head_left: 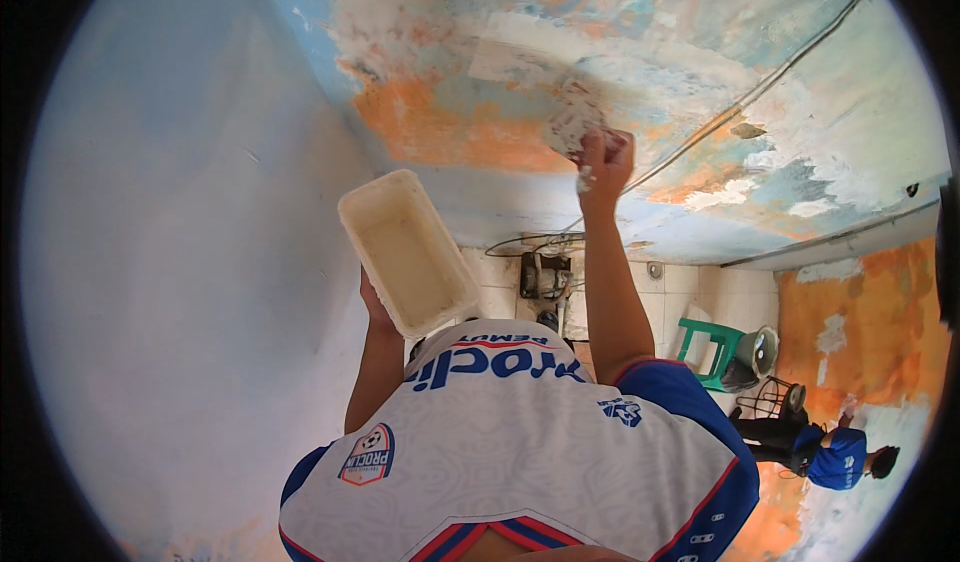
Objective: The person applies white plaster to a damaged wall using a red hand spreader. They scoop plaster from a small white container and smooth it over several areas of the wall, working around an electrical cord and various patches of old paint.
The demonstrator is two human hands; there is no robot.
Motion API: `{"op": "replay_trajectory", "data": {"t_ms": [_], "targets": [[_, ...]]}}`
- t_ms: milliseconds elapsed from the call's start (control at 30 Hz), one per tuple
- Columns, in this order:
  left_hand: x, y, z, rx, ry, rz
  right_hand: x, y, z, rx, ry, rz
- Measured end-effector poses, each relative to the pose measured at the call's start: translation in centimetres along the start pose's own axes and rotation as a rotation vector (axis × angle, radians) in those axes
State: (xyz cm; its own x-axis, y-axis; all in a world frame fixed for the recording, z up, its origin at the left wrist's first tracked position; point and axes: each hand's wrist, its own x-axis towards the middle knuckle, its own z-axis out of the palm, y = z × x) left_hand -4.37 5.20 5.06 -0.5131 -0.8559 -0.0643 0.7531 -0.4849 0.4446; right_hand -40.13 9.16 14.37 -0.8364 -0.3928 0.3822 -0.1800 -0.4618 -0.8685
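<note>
A tiled floor (690, 287) is seen below, on which a green plastic stool (712, 350) (beside a fan (762, 350)) is set.

A shield-shaped badge (365, 455) in red, white and blue sits on the shirt's shoulder (a smaller blue-and-white crest (622, 412) lies across the chest), beside blue lettering (497, 363).

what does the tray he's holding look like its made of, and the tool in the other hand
The white tray in the left hand looks like plastic: smooth moulded walls, rounded corners, dull and smeared inside. The flat tool in the right hand is coated in pale filler; probably a metal or plastic blade, but the coating hides it.
</note>
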Motion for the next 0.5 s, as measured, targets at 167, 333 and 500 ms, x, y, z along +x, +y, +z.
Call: {"op": "replay_trajectory", "data": {"t_ms": [167,333,500], "targets": [[1.1,0.0,0.2,0.006,-0.020,-0.006,3.4,3.3,-1.9,-0.507,0.114,-0.107],[-0.2,0.8,2.0,0.085,0.016,0.024,2.6,3.7,-6.8,-0.356,0.211,-0.074],[-0.4,0.4,1.4,0.045,0.026,-0.009,-1.7,-0.1,1.2,-0.353,-0.090,-0.175]]}}
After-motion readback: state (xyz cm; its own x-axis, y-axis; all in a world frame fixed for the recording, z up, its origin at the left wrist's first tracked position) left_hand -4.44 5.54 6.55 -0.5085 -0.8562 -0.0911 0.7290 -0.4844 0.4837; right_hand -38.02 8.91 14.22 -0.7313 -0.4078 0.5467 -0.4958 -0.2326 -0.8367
